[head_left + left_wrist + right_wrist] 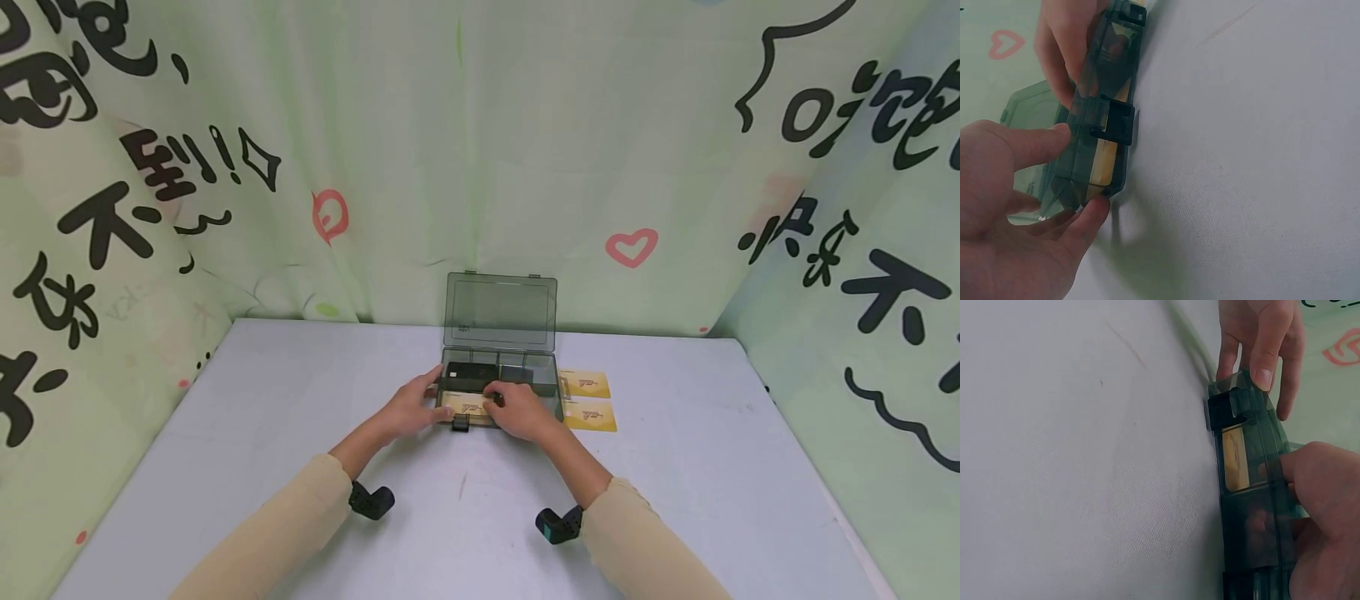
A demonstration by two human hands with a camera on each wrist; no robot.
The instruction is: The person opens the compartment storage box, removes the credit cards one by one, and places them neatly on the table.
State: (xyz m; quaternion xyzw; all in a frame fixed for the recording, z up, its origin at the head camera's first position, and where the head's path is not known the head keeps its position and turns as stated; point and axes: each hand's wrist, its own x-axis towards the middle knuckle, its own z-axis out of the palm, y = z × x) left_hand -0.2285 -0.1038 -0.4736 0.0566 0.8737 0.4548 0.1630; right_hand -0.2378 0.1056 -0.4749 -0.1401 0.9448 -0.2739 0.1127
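A translucent dark green plastic box lies on the table, its lid raised at the back. My left hand holds its front left corner, thumb on the front edge and fingers along the side. My right hand reaches inside with curled fingers, gripping the right end of a yellow card in the front left compartment. Behind that card lies a black flat item. A dark latch shows on the box's front wall. Part of my right fingers is visible through the wall.
Two yellow cards, a rear one and a nearer one, lie against the box's right side. The white table is bordered by printed curtains behind and at both sides.
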